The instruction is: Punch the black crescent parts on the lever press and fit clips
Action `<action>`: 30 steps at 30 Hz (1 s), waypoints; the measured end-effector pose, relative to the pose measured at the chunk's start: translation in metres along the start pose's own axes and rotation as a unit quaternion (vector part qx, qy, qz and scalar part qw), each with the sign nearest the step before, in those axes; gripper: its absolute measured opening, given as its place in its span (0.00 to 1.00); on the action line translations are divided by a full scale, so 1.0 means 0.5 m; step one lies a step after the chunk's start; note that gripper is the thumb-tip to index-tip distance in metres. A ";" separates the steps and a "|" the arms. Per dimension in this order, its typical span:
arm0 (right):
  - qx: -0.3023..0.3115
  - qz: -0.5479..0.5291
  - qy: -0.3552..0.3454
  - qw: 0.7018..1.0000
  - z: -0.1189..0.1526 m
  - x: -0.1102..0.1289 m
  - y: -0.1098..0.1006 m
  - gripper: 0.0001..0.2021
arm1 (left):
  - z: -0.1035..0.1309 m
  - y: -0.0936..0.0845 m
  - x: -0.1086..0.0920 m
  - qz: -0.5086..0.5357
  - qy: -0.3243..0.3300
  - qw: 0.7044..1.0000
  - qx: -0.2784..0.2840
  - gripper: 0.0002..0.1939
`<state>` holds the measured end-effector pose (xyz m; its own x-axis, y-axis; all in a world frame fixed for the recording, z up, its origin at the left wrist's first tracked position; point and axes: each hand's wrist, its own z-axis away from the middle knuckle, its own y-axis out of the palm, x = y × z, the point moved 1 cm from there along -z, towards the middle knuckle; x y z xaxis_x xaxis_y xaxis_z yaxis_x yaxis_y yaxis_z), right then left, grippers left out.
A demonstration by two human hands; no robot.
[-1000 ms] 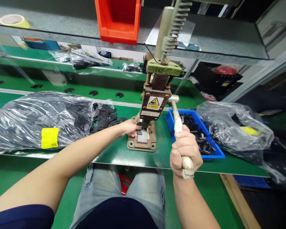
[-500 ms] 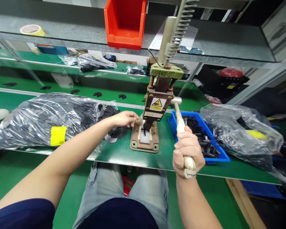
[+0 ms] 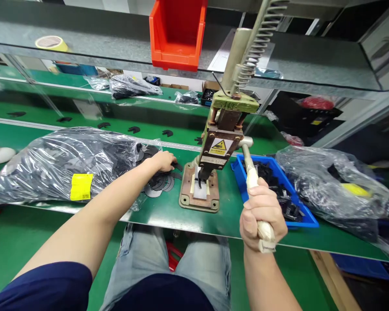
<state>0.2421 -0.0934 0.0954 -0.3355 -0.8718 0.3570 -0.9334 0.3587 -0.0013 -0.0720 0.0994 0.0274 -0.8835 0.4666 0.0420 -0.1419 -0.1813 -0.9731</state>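
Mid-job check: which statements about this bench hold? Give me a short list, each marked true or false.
1. The right hand grips the pale wrapped lever handle. True.
2. The blue plastic tray stands right of the green-and-brown metal press. True.
3. The left hand is inside that tray. False: it is at the pile of flat black curved pieces.
4. The open orange-red plastic bin is below the press. False: it is up on the grey metal shelf.
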 end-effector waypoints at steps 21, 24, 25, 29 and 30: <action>-0.004 0.008 -0.005 1.000 -0.009 0.005 0.006 0.10 | 0.006 -0.041 -0.057 -0.012 0.027 0.999 -0.028 0.22; 0.000 0.011 -0.007 1.000 -0.009 0.005 0.006 0.10 | 0.049 -0.067 -0.053 0.001 0.045 0.996 -0.077 0.20; 0.000 0.010 -0.007 1.000 -0.008 0.005 0.006 0.10 | 0.067 -0.073 -0.052 0.005 0.055 0.994 -0.091 0.18; -0.017 0.011 -0.008 1.000 -0.006 0.002 0.010 0.11 | 0.133 -0.069 -0.063 0.024 0.076 0.992 -0.102 0.13; -0.021 0.010 -0.009 1.000 -0.005 0.001 0.012 0.11 | 0.145 -0.057 -0.072 0.036 0.078 0.991 -0.099 0.12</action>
<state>0.2367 -0.0909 0.0981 -0.3574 -0.8697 0.3404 -0.9202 0.3903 0.0310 -0.0685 0.0249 0.0703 -0.8060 0.5898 -0.0503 0.0234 -0.0531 -0.9983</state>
